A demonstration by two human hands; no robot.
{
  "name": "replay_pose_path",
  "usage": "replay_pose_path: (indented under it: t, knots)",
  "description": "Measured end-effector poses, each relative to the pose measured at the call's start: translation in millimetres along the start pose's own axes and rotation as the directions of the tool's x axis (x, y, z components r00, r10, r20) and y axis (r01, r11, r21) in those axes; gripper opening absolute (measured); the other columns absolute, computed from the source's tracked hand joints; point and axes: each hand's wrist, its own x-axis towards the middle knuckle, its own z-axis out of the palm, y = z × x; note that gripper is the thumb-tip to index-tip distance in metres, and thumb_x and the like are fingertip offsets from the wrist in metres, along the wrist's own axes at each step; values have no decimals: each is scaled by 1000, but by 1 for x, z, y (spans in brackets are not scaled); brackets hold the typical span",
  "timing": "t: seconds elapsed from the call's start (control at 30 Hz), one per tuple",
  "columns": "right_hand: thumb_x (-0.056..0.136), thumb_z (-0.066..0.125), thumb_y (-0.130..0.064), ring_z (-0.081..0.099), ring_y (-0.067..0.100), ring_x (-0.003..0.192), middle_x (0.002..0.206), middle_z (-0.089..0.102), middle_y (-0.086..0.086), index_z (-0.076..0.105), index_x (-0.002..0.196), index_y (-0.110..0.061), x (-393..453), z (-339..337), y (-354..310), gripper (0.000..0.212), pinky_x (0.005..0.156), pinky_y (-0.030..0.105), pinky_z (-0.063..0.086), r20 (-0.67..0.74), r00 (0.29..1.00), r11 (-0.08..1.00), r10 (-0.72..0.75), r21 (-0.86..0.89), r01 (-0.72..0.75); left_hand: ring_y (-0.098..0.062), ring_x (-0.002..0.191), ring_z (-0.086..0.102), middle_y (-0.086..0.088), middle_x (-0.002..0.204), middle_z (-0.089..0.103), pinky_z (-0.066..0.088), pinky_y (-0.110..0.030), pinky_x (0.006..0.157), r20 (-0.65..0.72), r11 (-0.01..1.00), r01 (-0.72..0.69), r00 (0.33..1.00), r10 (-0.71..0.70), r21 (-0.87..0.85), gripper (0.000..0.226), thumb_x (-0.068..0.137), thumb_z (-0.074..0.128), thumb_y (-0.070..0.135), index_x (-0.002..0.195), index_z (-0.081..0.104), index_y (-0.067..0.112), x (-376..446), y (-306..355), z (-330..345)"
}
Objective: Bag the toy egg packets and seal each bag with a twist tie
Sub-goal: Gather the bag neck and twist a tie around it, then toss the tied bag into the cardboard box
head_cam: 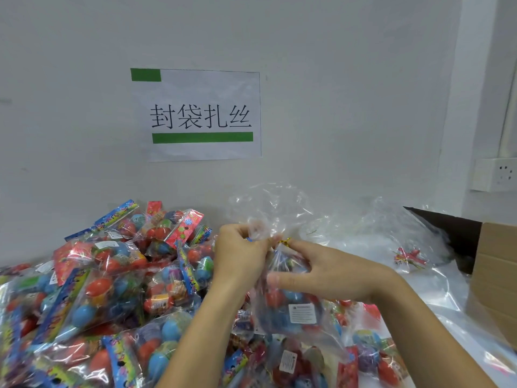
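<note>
Clear bag of toy egg packets hangs above the worktop, neck gathered. Film looks soft, slippery, light; best held at the bunched neck. Gold twist tie sits there. Left hand pinches the neck; right hand pinches the tie, wrists raised. Packet pile lies left.

Glossy clear plastic bag

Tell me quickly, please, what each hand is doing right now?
Left hand: grips the gathered neck of the clear bag.
Right hand: pinches the gold twist tie at that neck.
</note>
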Motion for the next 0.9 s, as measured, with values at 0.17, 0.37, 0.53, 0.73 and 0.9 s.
replay_pose_path:
  t: [0.17, 0.37, 0.53, 0.73, 0.9]
  knots:
    - [90, 68, -43, 69, -1, 94, 102, 71, -23, 63, 110, -46, 2, -1, 16, 21, 85, 20, 55, -105, 994, 996, 27, 89, -18, -27, 58, 70, -6, 67, 73, 60, -38, 57, 42, 996, 22, 999, -19, -84, 16, 72, 87, 9, 72, 74, 19, -3, 3, 1]
    - [87, 70, -31, 75, 25, 96, 102, 77, -1, 67, 103, -32, -4, -17, 38, 15, 84, 43, 61, -147, 984, 862, 97, 506, -10, -4, 85, 70, 11, 89, 75, 52, -14, 63, -54, 994, -29, 998, 24, -101, 18, 89, 73, 15, 97, 73, 31, 2, -1, -6]
    - [80, 67, -37, 72, 32, 104, 114, 74, 12, 57, 129, -14, -1, -22, 41, 55, 84, 43, 62, -270, 955, 729, 120, 677, 100, -21, 110, 63, 4, 131, 58, 55, -45, 88, 220, 944, 322, 928, -301, -67, 50, 84, 66, 61, 128, 54, 40, -2, -3, -2]
    - [86, 65, -35, 68, 37, 112, 122, 69, 19, 48, 135, -10, 0, -21, 34, 58, 84, 47, 61, -247, 964, 620, 100, 773, 134, -40, 98, 71, -8, 114, 73, 58, -59, 81, 471, 855, 375, 863, -181, -358, 69, 74, 82, 41, 133, 47, 30, -4, -8, 4]
    - [88, 68, -41, 67, 36, 111, 129, 65, 18, 44, 137, -15, -14, -30, 41, 61, 82, 49, 59, -93, 991, 676, 92, 737, 7, -31, 94, 74, -8, 111, 75, 61, -42, 67, 398, 867, 312, 905, -148, -388, 93, 50, 96, 45, 127, 43, 44, -1, -15, 8]
